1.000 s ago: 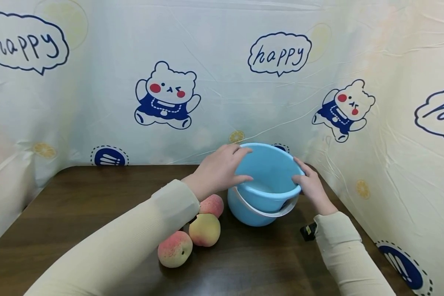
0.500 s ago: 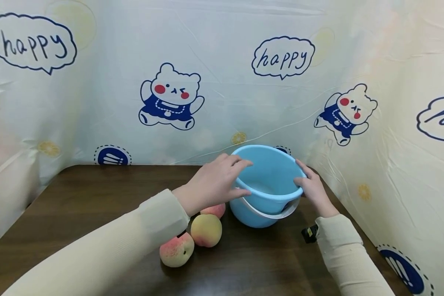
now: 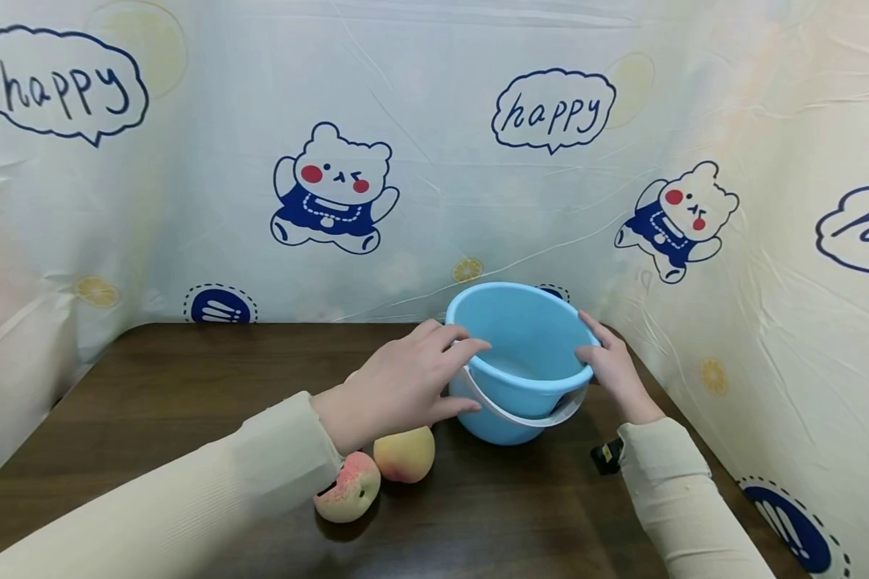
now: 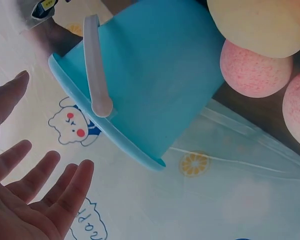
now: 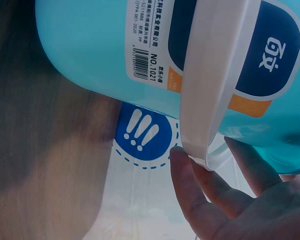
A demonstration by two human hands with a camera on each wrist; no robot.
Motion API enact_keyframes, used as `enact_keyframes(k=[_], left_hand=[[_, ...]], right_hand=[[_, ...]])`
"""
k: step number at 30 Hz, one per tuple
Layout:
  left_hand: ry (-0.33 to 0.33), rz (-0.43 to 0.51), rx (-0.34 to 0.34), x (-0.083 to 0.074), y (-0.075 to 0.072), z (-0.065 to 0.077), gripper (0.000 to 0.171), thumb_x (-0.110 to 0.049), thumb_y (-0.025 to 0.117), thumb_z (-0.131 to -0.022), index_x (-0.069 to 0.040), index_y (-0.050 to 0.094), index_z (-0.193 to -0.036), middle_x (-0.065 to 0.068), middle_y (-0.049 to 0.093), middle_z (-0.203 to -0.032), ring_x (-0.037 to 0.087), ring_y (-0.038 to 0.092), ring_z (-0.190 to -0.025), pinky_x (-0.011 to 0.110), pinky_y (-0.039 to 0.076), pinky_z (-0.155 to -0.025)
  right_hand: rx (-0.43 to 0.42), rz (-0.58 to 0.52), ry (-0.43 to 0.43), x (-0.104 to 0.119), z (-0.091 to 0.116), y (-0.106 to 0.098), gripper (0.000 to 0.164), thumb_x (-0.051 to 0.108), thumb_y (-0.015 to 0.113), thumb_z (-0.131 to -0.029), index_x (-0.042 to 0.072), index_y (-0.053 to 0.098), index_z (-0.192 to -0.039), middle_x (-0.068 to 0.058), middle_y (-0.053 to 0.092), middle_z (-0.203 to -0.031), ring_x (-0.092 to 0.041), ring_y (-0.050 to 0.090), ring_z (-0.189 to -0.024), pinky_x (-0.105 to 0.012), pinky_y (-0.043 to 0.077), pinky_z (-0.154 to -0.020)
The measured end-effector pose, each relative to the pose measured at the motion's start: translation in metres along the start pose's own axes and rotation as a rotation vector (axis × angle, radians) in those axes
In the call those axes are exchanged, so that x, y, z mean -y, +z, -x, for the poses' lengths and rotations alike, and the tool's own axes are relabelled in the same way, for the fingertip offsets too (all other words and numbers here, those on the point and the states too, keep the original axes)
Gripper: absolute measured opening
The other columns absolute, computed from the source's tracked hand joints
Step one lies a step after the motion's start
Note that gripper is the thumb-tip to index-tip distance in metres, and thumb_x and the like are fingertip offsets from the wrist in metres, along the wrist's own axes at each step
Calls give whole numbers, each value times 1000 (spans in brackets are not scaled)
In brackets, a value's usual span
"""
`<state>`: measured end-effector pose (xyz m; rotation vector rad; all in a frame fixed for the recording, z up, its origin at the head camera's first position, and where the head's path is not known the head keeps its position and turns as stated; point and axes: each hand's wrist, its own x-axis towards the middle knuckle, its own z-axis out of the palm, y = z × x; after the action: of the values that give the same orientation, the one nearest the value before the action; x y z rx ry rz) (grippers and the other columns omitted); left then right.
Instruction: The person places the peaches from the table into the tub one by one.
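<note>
A light blue bucket (image 3: 500,430) stands upright on the table, its pale handle (image 3: 510,414) hanging down at the front. My right hand (image 3: 614,368) grips the right side of its rim, thumb inside and fingers outside; in the right wrist view those fingers lie by the handle (image 5: 210,75). My left hand (image 3: 398,386) is beside the bucket's left side with fingers spread and holds nothing. In the left wrist view a gap shows between its fingers and the rim. Close below this hand lie a yellowish peach (image 3: 404,456) and a pink peach (image 3: 349,490); others are hidden behind it.
Several peaches lie close together, among them a pink one (image 4: 255,70) near the bucket. The dark wooden table (image 3: 188,402) ends at a printed curtain (image 3: 434,121) at the back and right. A small black object (image 3: 607,456) sits by the right cuff.
My left hand has moved left and down, away from the bucket's rim, covering more of the peaches. My right hand stays on the rim. The head view has shifted slightly.
</note>
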<state>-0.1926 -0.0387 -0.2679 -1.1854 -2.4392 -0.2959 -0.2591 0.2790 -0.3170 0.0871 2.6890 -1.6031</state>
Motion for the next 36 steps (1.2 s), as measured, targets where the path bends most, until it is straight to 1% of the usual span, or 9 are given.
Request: enact_keyframes(k=[4,9,11,16,19,27,32,34,36], left_hand=[[2,-9,20,1,-2,5,62,-47,78,-83,-14,60,-132,5,63,-125,21,58,-109,29,58,-78],[10,-15,24,2,-6,11,62,-48,78,-82,-14,60,-131,4,63,-125,21,58,-111,29,58,-81],[9,-1,28,2,-7,14,62,-47,78,-82,-13,60,-131,5,64,-125,21,58,-112,30,58,-82],[-22,49,60,3,-7,24,60,-45,77,-83,-16,59,-133,2,63,-126,20,57,-114,31,59,-82],[-32,67,70,3,-6,30,60,-45,77,-84,-16,59,-133,1,63,-124,19,57,-114,31,59,-81],[-61,80,84,6,-5,46,57,-45,76,-85,-15,61,-131,1,62,-124,18,56,-116,31,59,-80],[-54,47,82,7,-1,55,53,-42,77,-84,-15,61,-127,0,63,-121,18,59,-113,34,57,-82],[-52,37,87,8,1,59,54,-42,78,-83,-16,60,-127,0,63,-120,18,59,-112,34,58,-80],[-60,34,102,8,2,63,55,-43,78,-83,-17,59,-127,0,63,-120,18,60,-111,32,58,-75]], right_hand=[[0,2,3,0,0,0,73,7,42,-93,22,17,-159,-22,23,-162,-39,54,-115,-29,53,-72],[-12,12,6,1,0,1,73,7,42,-92,22,18,-159,-22,24,-161,-37,57,-108,-30,52,-70],[-14,12,4,2,0,1,73,7,42,-92,22,18,-159,-23,25,-161,-37,58,-107,-30,52,-70],[-6,7,4,1,0,1,73,7,42,-92,22,17,-159,-22,24,-161,-38,55,-113,-28,52,-70],[-7,9,6,1,0,1,73,7,41,-93,21,17,-159,-22,23,-161,-40,55,-115,-28,53,-71],[2,-9,3,0,-1,0,72,7,42,-93,21,17,-160,-21,22,-162,-40,52,-119,-28,52,-73],[3,-12,-3,-1,-1,-1,72,7,42,-93,21,17,-159,-21,24,-162,-39,52,-118,-29,52,-74],[2,-10,-6,-1,0,-1,72,7,42,-93,21,17,-159,-21,24,-162,-39,53,-117,-29,52,-74],[1,-7,-6,-1,-1,-1,72,7,42,-93,21,17,-159,-21,24,-162,-39,53,-116,-30,52,-74]])
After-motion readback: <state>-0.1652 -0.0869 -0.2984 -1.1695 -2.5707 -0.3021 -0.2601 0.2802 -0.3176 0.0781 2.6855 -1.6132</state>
